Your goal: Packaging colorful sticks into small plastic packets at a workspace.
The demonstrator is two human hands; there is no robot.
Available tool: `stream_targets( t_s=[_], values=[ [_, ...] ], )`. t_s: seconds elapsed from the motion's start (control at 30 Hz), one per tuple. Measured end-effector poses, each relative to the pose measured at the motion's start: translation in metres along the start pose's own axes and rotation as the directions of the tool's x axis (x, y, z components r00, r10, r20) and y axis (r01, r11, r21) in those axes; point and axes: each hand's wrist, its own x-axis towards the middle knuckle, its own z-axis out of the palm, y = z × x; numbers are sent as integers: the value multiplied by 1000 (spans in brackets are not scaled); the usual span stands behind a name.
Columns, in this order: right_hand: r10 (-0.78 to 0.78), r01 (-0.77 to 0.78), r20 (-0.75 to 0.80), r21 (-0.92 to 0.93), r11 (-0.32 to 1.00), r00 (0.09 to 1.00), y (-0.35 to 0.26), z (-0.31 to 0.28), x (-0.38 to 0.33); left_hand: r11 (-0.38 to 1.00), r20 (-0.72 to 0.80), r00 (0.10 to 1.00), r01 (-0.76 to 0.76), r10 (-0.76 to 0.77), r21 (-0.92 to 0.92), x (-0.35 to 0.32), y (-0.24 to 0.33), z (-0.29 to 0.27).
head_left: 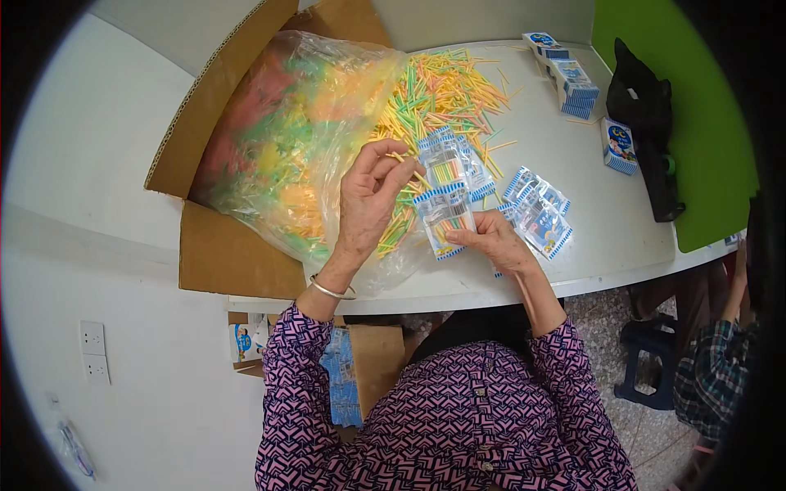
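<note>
Sticks (449, 173) fill the packet (446, 217) in right hand (494, 240).

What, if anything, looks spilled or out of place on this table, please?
Loose coloured sticks lie scattered over the white table beyond the mouth of the clear plastic bag, a few strays reaching toward the small boxes. Nothing looks damaged.
</note>
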Motion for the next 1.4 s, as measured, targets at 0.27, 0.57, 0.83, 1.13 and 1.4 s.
stream_targets(
  t_s=[0.27,0.57,0.83,1.13,1.4],
  values=[
    [36,-33,101,-30,999,994,0,-2,-1,998,-87,994,-61,59,-23,-1,7,-4],
    [32,-34,173,9,999,984,0,0,1,985,27,999,33,-38,170,-18,-14,4],
    [58,-60,144,8,998,988,4,-3,1,995,29,998,45,-48,91,-17,-11,-2],
    [59,-59,110,-2,998,992,3,-2,-1,522,337,910,-414,240,746,-27,-16,15],
    [-146,42,-335,-300,953,931,-7,-13,-3,899,107,993,-99,59,427,25,-63,7]
  ],
)
